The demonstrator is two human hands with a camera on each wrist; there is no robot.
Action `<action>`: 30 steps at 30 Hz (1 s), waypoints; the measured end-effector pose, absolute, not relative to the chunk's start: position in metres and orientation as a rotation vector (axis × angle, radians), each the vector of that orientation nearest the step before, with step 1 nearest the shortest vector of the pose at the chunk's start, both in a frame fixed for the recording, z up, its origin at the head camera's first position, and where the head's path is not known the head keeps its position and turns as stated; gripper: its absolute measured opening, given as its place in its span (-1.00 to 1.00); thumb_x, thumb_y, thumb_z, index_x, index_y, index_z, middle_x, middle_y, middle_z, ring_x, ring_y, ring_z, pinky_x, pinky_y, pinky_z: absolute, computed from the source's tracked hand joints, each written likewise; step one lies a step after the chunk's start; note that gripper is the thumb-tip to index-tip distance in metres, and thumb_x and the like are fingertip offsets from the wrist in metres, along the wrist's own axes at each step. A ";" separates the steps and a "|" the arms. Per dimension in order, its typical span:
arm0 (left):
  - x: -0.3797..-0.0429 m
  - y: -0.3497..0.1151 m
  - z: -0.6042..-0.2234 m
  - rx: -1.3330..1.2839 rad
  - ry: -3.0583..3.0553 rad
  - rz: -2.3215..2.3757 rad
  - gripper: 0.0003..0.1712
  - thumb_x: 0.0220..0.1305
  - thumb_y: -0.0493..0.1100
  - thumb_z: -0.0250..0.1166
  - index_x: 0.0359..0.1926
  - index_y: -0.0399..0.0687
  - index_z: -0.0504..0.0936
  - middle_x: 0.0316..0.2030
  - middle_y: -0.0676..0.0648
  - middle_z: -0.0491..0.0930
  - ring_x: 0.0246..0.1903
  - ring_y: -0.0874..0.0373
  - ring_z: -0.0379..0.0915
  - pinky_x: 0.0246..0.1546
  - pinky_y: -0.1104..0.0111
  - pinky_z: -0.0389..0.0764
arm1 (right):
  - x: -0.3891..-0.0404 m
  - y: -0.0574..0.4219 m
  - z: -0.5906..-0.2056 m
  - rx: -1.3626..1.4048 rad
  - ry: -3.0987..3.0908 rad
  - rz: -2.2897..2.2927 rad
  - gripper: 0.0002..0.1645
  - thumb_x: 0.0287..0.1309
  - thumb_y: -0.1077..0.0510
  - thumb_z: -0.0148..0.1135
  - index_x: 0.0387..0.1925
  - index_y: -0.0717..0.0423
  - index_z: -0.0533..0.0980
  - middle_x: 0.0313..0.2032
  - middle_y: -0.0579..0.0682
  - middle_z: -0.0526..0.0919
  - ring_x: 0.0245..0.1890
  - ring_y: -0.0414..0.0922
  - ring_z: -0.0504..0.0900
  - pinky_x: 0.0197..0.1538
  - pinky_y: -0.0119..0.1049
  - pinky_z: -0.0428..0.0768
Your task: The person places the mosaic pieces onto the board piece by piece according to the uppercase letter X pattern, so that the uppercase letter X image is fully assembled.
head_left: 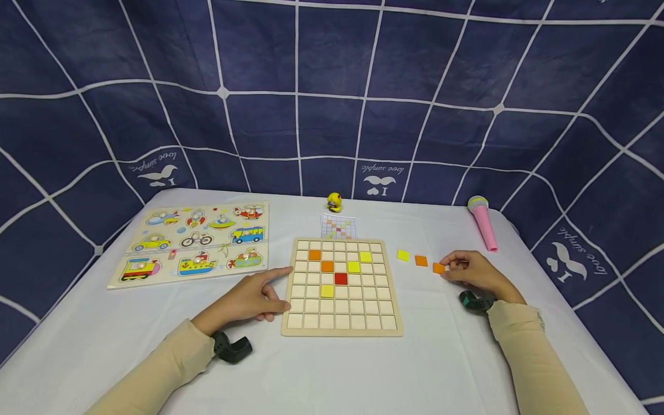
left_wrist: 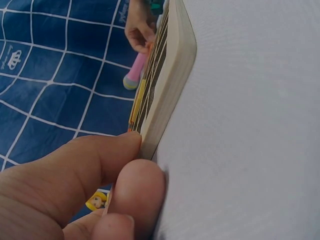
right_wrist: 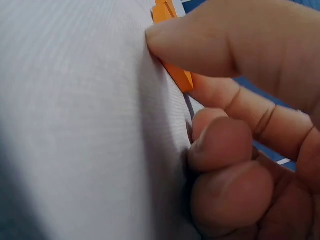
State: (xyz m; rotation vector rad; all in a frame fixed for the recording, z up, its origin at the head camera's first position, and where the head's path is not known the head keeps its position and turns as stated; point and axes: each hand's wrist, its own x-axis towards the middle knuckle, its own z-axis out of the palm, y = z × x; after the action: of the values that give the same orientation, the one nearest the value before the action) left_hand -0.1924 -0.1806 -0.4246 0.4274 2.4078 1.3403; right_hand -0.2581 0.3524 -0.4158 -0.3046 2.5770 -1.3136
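Observation:
A square wooden grid board (head_left: 342, 332) lies flat on the table, with orange, yellow and red square tiles in some of its cells. My left hand (head_left: 254, 297) is at its left side, index finger stretched to the upper part of the edge and thumb against the lower part. In the left wrist view the thumb touches the board's corner rim (left_wrist: 172, 85). To the right of the board, my right hand (head_left: 474, 271) pinches an orange tile (head_left: 438, 268) by its edges, low at the tabletop. Its other fingers curl beneath, as the right wrist view shows.
Between board and right hand lie a yellow tile (head_left: 403, 255) and another orange tile (head_left: 421, 261). Behind the board are a printed pattern card (head_left: 339, 226) and a small yellow figurine (head_left: 334, 202). A vehicle puzzle board (head_left: 194, 242) lies left, a pink toy microphone (head_left: 484, 225) right.

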 end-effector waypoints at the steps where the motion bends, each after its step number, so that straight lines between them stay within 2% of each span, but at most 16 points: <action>1: -0.192 -0.181 -0.424 0.426 2.408 1.340 0.00 0.27 -0.17 0.60 0.62 -0.26 0.32 -0.50 -0.04 0.66 -0.59 0.14 0.62 -0.58 0.35 0.62 | -0.258 0.352 -0.416 -0.306 2.577 -1.312 -0.59 0.25 0.34 0.46 0.05 0.52 0.57 -0.33 -0.06 0.51 -0.49 -0.27 0.44 -0.47 -0.40 0.48; 8: -0.193 -0.182 -0.424 0.427 2.408 1.339 0.00 0.28 -0.18 0.60 0.62 -0.27 0.32 -0.51 -0.04 0.66 -0.59 0.14 0.62 -0.58 0.36 0.62 | -0.260 0.348 -0.416 -0.343 2.575 -1.345 -0.59 0.26 0.36 0.46 0.06 0.51 0.57 -0.30 -0.04 0.56 -0.48 -0.24 0.47 -0.46 -0.41 0.49; 20: -0.192 -0.181 -0.423 0.420 2.409 1.332 -0.01 0.27 -0.18 0.60 0.62 -0.27 0.32 -0.50 -0.03 0.67 -0.59 0.15 0.62 -0.58 0.38 0.61 | -0.259 0.328 -0.410 -0.496 2.560 -1.320 -0.62 0.21 0.38 0.45 0.03 0.47 0.58 -0.20 0.11 0.66 -0.50 -0.20 0.54 -0.40 -0.34 0.68; 30: -0.192 -0.180 -0.424 0.424 2.420 1.329 -0.01 0.27 -0.18 0.60 0.61 -0.26 0.32 -0.51 -0.03 0.66 -0.60 0.16 0.61 -0.58 0.37 0.61 | -0.257 0.310 -0.407 -0.576 2.556 -1.284 -0.65 0.16 0.42 0.45 -0.02 0.46 0.59 -0.22 0.13 0.68 -0.43 -0.19 0.55 -0.42 -0.35 0.66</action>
State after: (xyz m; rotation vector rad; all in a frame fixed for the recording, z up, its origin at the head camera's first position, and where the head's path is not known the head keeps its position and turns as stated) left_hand -0.1920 -0.1800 -0.4238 0.4242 2.4200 1.3288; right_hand -0.2568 0.3102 -0.4075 -0.5763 2.5555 -1.2843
